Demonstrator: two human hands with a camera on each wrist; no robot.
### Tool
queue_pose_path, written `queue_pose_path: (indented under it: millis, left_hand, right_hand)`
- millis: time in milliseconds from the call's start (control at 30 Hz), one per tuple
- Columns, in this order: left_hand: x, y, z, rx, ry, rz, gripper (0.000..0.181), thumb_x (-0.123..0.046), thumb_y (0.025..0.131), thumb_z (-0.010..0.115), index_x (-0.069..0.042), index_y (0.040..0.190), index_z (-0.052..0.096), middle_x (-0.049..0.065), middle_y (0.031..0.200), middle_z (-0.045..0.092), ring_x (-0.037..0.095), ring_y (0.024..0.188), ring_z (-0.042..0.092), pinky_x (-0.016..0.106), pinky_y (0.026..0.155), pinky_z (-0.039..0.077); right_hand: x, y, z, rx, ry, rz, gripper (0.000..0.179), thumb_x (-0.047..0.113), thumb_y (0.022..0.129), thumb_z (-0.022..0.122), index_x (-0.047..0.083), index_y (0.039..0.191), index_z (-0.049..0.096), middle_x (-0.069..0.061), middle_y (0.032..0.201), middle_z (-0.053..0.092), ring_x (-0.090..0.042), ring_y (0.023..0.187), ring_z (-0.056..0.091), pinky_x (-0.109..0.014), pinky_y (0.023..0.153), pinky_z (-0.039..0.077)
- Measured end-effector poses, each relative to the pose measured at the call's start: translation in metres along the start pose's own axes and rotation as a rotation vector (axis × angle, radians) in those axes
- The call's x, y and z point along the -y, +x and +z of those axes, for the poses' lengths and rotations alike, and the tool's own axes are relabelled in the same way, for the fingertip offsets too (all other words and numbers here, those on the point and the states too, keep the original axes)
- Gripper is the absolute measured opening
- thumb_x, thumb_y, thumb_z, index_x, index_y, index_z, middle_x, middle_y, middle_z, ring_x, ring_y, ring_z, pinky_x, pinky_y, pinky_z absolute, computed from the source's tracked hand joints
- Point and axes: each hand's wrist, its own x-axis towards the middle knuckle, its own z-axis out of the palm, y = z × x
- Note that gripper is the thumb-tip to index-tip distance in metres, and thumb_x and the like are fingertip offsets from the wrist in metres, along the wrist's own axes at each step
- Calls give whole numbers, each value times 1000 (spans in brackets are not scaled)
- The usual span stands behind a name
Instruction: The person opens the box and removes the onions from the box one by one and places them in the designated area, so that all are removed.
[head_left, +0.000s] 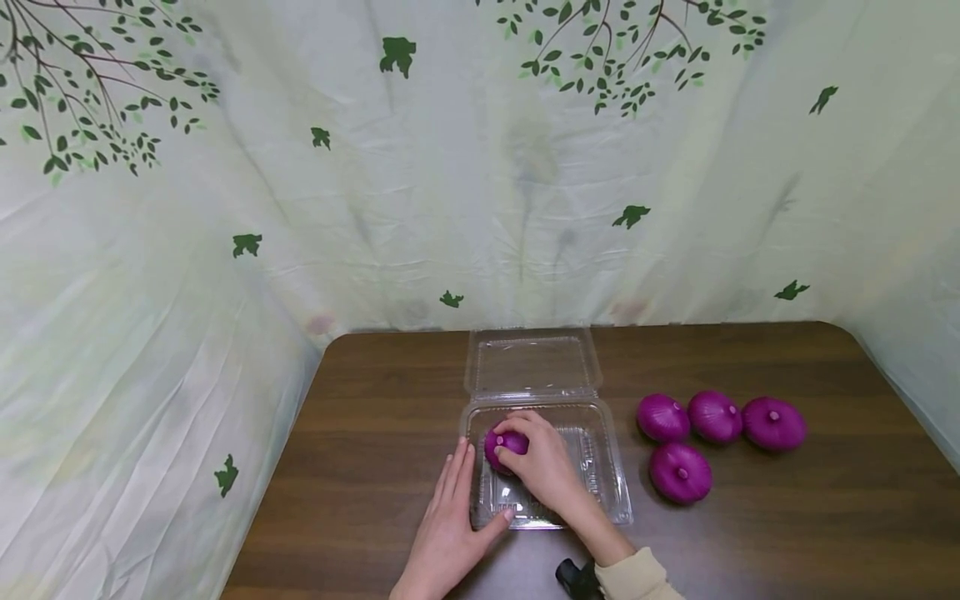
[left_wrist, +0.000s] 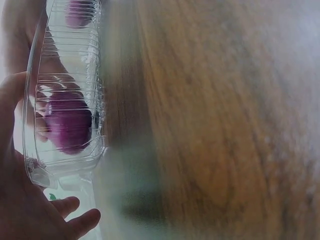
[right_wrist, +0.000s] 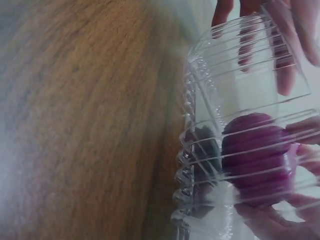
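Note:
A clear plastic clamshell container [head_left: 611, 467] sits on the table with its lid [head_left: 532, 362] laid back flat. Inside its left half is a red onion [head_left: 495, 450], which my right hand [head_left: 543, 462] pinches between thumb and fingers from above. In the right wrist view the same onion [right_wrist: 257, 160] shows through the ribbed clear wall. Along the container's left side lies my left hand [head_left: 453, 525], fingers straight and thumb out at the front rim. The left wrist view has the left hand's fingers [left_wrist: 82, 222] stretched past the container's corner.
Several more red onions [head_left: 678, 472] stand in a cluster to the right of the container. A black object [head_left: 576, 577] is at the right wrist. Behind the brown wooden table [head_left: 375, 417] hangs a pale curtain [head_left: 480, 183] with leaf prints.

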Motion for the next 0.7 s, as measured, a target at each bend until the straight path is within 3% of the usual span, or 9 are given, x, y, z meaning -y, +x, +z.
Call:
queue_pose_path:
  millis: [233, 700]
  left_hand:
    - [0, 0, 1, 12, -2, -17, 98, -64, 86, 62, -11, 158, 21, -2, 165, 6, 33, 147, 17, 55, 112, 27]
    - [0, 0, 1, -37, -15, 32, 99, -64, 85, 64, -10, 157, 23, -2, 165, 10, 34, 146, 20, 52, 112, 28]
  right_hand:
    - [2, -11, -8, -10, 51, 33, 23, 16, 81, 79, 18, 103, 73, -4, 123, 62, -27, 113, 60, -45, 90, 53]
    - [6, -32, -28, -107, 128, 31, 30, 9, 75, 82, 22, 100, 73, 1, 124, 62, -23, 115, 58, -44, 93, 51]
